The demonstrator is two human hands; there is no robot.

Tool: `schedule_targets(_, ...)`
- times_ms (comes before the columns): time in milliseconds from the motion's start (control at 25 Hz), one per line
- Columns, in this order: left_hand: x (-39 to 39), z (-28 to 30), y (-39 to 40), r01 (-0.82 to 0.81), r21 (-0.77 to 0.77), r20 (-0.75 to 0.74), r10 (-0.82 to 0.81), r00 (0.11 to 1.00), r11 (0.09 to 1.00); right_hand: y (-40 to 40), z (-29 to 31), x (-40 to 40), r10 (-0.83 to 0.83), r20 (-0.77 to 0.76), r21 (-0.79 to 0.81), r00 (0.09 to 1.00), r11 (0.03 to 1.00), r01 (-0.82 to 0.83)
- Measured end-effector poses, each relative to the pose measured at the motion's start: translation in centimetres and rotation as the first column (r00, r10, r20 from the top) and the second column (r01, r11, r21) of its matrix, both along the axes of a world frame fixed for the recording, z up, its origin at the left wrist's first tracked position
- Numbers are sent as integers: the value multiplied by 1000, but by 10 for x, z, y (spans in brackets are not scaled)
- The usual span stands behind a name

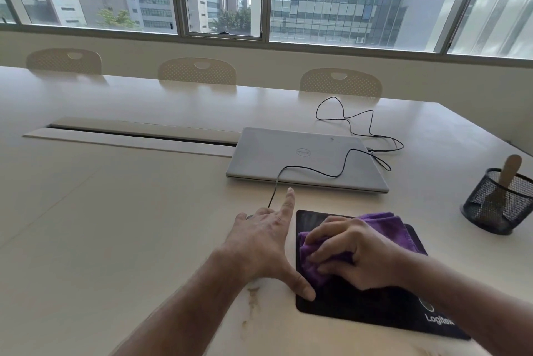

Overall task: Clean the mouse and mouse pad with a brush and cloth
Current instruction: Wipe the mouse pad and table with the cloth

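The right hand [357,252] has its fingers curled into a bunched purple cloth [383,228], pressing it onto the black mouse pad [360,309]. The left hand [259,243] lies spread just left of the pad, fingers mostly straight, index pointing away, thumb tip touching the pad's left edge. It seems to cover the mouse, whose dark edge barely peeks out at the knuckles where the cable [317,171] ends, though whether it grips it I cannot tell.

To wipe well, I'd keep that thumb pinning the pad so it doesn't skate, and draw the cloth in long overlapping passes toward the near edge (the logo corner looks untouched).

Counted: one pad, one cloth, one mouse, one closed laptop [302,159] beyond the pad, one mesh cup [496,205] to the pad's right holding one wooden-handled brush [509,171], and three chairs [340,81] far beyond.
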State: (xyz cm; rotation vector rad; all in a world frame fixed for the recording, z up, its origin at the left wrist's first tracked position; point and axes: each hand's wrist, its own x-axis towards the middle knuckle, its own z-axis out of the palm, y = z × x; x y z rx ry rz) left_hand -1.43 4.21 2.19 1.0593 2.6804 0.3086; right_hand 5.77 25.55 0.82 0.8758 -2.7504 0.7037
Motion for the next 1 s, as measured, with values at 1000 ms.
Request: schedule_targets(1000,-10,27,16,112,-235,35,-106,994,966,2,5,-13,-359,-31,38,933,932,360)
